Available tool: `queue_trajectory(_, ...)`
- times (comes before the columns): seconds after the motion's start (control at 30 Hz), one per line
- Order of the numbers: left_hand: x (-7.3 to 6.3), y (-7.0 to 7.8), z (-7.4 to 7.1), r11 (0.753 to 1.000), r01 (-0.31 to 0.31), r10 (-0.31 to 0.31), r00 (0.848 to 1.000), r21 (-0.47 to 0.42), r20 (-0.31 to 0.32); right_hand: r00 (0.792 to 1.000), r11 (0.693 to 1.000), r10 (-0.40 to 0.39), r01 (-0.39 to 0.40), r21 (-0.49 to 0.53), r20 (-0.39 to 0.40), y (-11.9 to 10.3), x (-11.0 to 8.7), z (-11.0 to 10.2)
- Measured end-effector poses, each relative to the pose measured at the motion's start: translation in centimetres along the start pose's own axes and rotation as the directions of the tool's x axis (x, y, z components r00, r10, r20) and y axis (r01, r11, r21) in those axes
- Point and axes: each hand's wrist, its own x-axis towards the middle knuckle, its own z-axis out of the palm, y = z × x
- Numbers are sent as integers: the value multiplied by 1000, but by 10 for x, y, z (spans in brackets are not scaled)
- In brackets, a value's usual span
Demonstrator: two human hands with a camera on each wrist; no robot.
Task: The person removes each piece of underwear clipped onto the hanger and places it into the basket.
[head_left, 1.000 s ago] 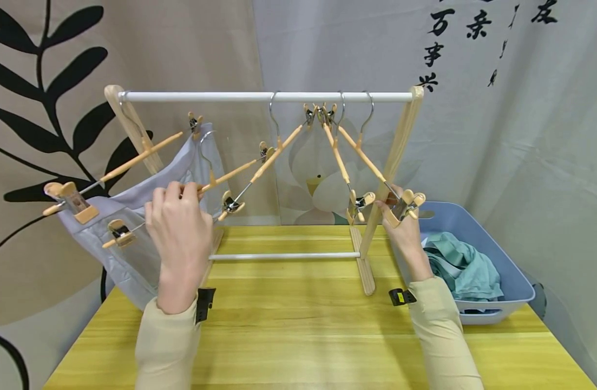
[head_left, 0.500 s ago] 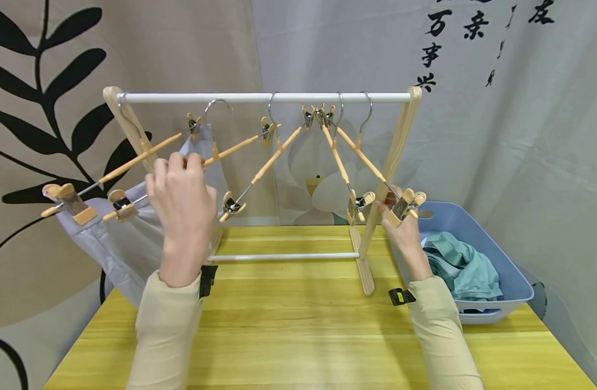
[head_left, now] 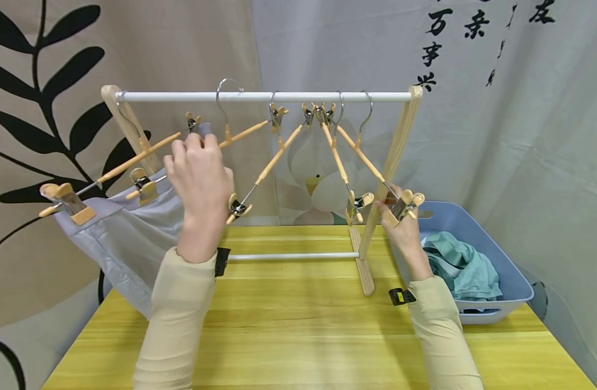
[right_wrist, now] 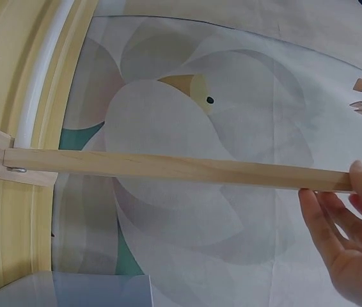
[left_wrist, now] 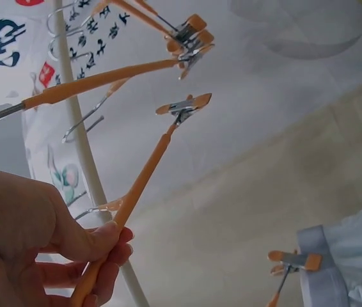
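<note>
My left hand (head_left: pixel 203 189) grips the orange bar of a clip hanger (head_left: pixel 244 134), thumb and fingers around it in the left wrist view. Both its clips hold nothing, and its metal hook (head_left: pixel 221 100) overlaps the white rail (head_left: pixel 176 97) in the head view. To its left, a pale lavender garment (head_left: pixel 128 244) hangs by its waistband from the clips of another hanger (head_left: pixel 137 158). My right hand (head_left: pixel 406 233) holds the wooden upright (right_wrist: pixel 181 167) on the rack's right side, thumb on one face and fingers on the other.
Three bare clip hangers (head_left: pixel 279 160) hang on the right half of the rail. A blue basket (head_left: pixel 515 271) with teal cloth (head_left: pixel 464 265) stands right of the rack. The rack's foot (head_left: pixel 362 265) rests on the wooden table (head_left: pixel 298 325); a printed curtain (head_left: pixel 327 49) hangs behind.
My left hand has raised the bare hanger and moved it rightward, bringing its hook from below the rail up to the rail. My right hand stays on the upright.
</note>
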Motion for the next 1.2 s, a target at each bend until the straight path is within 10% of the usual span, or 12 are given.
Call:
queue_trajectory(0.5, -3, 8, 8, 998, 0, -6, 996, 69, 88, 1000, 999, -12, 12, -43, -2, -1, -1, 0)
queue_trajectory(0.87, -12, 4, 19, 994, -43, 49, 997, 99, -64, 1000, 1000, -25, 25, 8, -7, 0, 0, 2)
queue_trajectory(1.2, -23, 5, 28, 993, -95, 110, 965, 74, -239, 996, 997, -83, 83, -3, -42, 1, 0, 3)
